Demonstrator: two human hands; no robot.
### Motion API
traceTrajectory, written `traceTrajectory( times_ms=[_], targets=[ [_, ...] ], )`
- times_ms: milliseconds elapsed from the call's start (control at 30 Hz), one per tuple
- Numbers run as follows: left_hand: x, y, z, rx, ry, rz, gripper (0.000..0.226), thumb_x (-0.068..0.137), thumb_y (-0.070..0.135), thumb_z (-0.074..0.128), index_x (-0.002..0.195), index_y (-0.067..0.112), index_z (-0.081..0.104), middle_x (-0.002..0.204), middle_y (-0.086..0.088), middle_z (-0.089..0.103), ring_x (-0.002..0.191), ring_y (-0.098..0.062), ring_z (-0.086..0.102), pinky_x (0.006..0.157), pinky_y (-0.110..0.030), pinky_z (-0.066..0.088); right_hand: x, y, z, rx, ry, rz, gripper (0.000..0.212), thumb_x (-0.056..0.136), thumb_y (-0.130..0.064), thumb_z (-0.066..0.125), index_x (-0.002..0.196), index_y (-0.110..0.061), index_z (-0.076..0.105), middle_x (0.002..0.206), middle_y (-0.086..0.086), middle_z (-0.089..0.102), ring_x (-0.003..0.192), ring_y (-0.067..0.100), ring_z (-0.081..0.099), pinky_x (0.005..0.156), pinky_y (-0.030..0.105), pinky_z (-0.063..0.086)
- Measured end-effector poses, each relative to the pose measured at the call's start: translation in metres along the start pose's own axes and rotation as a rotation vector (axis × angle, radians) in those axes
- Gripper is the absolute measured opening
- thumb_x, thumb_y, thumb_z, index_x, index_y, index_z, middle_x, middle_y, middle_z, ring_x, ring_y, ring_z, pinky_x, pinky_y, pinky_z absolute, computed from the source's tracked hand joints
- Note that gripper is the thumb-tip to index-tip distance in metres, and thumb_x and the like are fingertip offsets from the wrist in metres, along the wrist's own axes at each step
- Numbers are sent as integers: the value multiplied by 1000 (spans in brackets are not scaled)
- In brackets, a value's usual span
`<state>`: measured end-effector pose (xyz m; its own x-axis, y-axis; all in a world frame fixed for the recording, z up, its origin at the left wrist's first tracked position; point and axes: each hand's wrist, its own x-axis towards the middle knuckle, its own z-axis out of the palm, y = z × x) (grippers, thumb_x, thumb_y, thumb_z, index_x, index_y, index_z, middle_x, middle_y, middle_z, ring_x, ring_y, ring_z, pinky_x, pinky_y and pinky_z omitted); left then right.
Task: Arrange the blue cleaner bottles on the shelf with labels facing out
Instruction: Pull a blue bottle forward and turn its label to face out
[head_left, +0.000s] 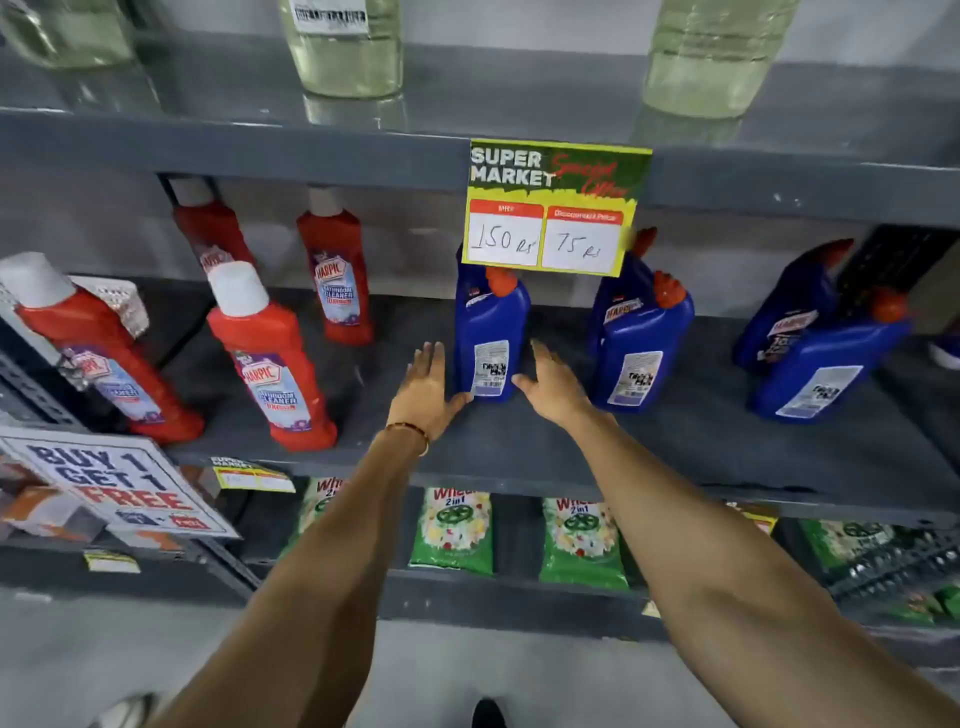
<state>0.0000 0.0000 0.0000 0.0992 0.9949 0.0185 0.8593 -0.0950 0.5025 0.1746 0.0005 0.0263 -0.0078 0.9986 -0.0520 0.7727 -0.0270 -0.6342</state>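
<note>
Both hands bracket the leftmost blue bottle (491, 338) near the middle of the shelf (519, 447). The left hand (423, 387) is spread flat, its thumb touching the bottle's lower left corner. The right hand (553, 384) is also spread wide, thumb at the lower right corner, gripping nothing. Palms face inward, probably ready to turn it, since its barcode side faces the front edge instead of the brand label. Behind the price card (556, 208), a second blue bottle (641, 348) stands to the right and a third (826, 371) towards the right end, both also barcode-out. Red bottles (270, 364) fill the left end.
</note>
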Motion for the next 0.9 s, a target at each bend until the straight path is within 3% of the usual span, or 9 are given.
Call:
traceTrajectory(
  times_ms=[100,200,267,367,600,733,900],
  targets=[
    [18,0,-1,-61,-59,-41,90,82,35,64,147,11,7,159,-10,8,146,-27,9,116,-45,25,15,-1,1,90,-62,3,60,88,-17,61,141,-8,33,144,15,46,130,32,45,98,33,38],
    [31,2,1,-174,-79,-43,90,74,27,74,145,13,19,153,-11,30,140,-28,28,110,-47,36,29,4,8,163,-109,48,57,82,-14,68,133,-6,43,137,14,54,124,29,52,93,29,40],
    [36,3,2,-233,-79,-45,81,71,21,77,138,10,32,141,-13,46,128,-31,45,100,-41,42,38,9,12,217,-121,70,57,78,-12,73,128,-4,48,131,15,59,120,30,57,98,35,46],
    [43,1,4,-312,-86,-88,71,69,17,79,129,7,42,129,-15,58,116,-31,56,93,-37,45,45,15,16,302,-131,89,58,74,-9,75,126,-4,51,127,14,63,114,29,61,99,44,49],
    [49,1,6,-467,-42,-99,57,65,9,80,115,0,53,118,-18,65,102,-31,64,88,-36,52,45,11,15,335,-146,92,55,76,-9,74,126,-4,52,127,14,62,114,28,61,98,41,49],
    [40,0,-1,-557,-2,-77,60,64,11,82,113,2,50,117,-15,65,100,-29,64,83,-34,53,42,7,6,364,-146,79,51,76,-4,73,123,-1,53,125,16,63,113,29,61,99,44,49],
    [29,3,-7,-632,75,-72,53,60,18,85,92,9,44,98,-9,64,86,-28,65,72,-38,56,35,-3,-4,476,-80,66,55,76,2,70,127,0,48,126,21,61,114,32,60,96,40,50]
  ],
)
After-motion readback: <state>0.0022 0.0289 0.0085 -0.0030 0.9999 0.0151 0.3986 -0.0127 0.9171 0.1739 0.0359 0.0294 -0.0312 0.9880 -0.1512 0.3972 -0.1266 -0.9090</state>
